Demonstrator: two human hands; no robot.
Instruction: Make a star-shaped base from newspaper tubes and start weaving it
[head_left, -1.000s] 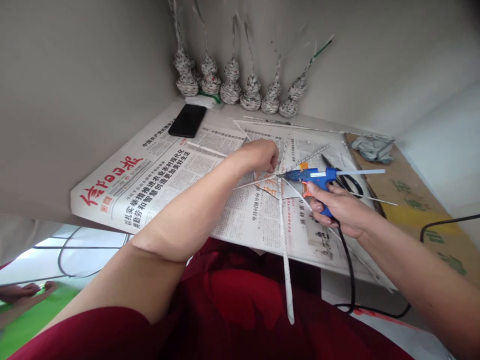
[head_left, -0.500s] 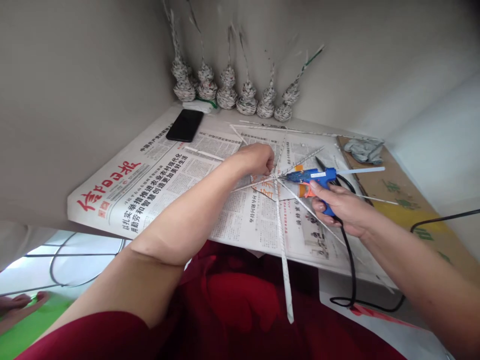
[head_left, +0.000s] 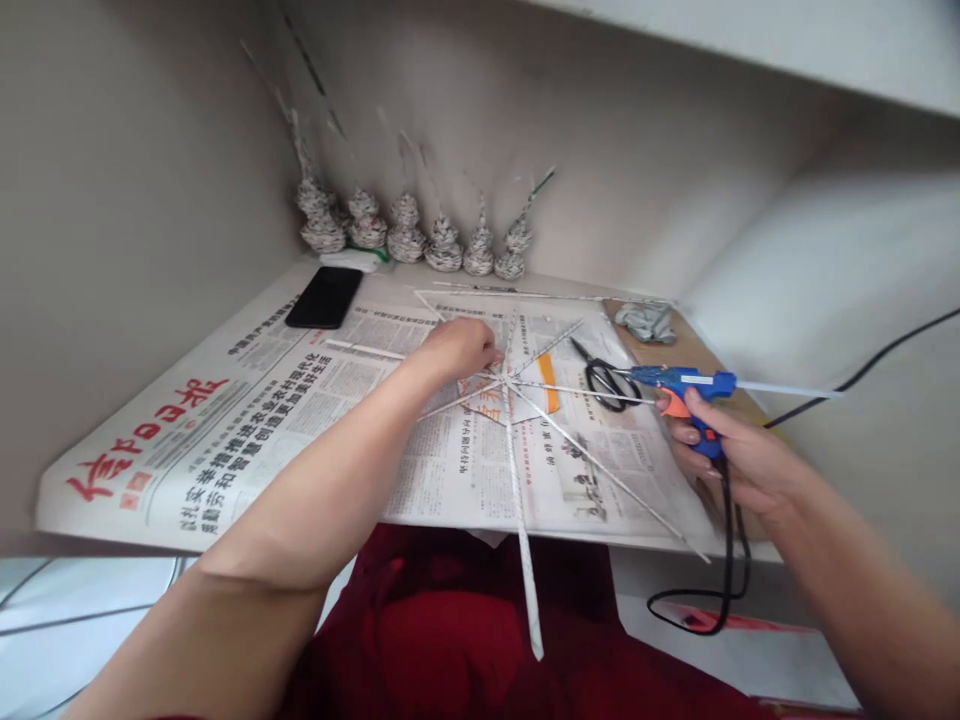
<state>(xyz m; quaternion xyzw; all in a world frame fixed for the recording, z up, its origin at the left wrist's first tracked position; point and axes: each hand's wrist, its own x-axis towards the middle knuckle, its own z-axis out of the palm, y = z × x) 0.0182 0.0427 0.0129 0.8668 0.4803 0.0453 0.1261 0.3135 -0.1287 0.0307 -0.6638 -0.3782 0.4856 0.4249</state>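
Observation:
Thin rolled-newspaper sticks point(head_left: 523, 545) cross in a star shape over the newspaper, one of them reaching past the front edge. Close to their crossing point, my left hand point(head_left: 466, 348) is closed, its fingertips pinching a paper stick at the centre, though the fingers partly hide the grip. My right hand point(head_left: 724, 440) grips a blue glue gun point(head_left: 679, 380) with an orange trigger and a glue stick out of its back. The gun's nozzle points left, apart from the crossing, above black-handled scissors point(head_left: 616, 388). Under the star lies a white and orange card point(head_left: 546, 385).
Newspaper point(head_left: 262, 400) covers the table. A black phone point(head_left: 325, 297) lies at the back left. Several woven paper gourds point(head_left: 444, 245) stand along the wall. A crumpled grey cloth point(head_left: 646, 322) rests on cardboard point(head_left: 667, 350). The gun's black cord point(head_left: 727, 560) loops below the table edge.
My right hand has drawn the glue gun away from the sticks' centre to the right, uncovering the scissors. My left hand stays at the centre. The view has shifted.

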